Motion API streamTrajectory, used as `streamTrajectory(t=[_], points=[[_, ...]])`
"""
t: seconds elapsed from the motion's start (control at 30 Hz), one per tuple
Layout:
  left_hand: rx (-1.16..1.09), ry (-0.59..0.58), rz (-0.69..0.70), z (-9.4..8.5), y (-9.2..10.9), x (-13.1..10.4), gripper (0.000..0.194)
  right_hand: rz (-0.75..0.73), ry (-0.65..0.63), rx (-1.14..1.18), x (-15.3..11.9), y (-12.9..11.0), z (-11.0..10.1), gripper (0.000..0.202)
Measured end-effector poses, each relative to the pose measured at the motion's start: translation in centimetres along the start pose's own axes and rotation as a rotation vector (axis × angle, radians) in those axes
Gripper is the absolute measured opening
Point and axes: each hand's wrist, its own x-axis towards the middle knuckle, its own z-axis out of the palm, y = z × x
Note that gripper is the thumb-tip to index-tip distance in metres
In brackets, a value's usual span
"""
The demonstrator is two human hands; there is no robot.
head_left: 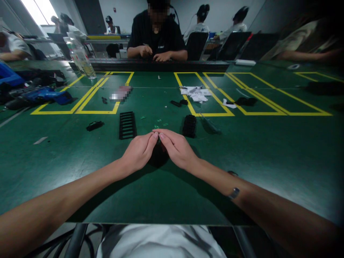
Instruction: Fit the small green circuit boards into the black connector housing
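Note:
My left hand (139, 151) and my right hand (178, 147) meet over the middle of the green table, thumbs and fingertips together. Their fingers are closed, and whatever they may hold is hidden. A dark shadow lies under them. Just beyond the fingertips are several small shiny green-looking pieces (158, 125), too small to name. To the left of my hands lies a black slotted rack (127, 125) with crosswise bars. On the right is a similar black ribbed piece (189, 126), with a clear plastic bag (210, 124) beside it.
Yellow tape rectangles (96, 112) mark the table (268, 154). A small black part (95, 125) lies left, near blue-and-black gear (51, 96). White crumpled paper (197, 94) and a plastic bottle (82, 59) stand farther back. Opposite sits a person in black (158, 34), behind a dark rail (150, 66).

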Motion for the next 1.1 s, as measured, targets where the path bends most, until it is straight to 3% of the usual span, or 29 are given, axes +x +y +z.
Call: streamTrajectory(t=[0.57, 1.1], points=[[0.027, -0.021, 0.006, -0.16, 0.23, 0.06, 0.043, -0.065, 0.003, -0.016, 0.17, -0.52, -0.2, 0.031], [0.005, 0.002, 0.024, 0.01, 0.21, 0.06, 0.039, -0.034, -0.008, 0.007, 0.21, -0.6, -0.29, 0.033]])
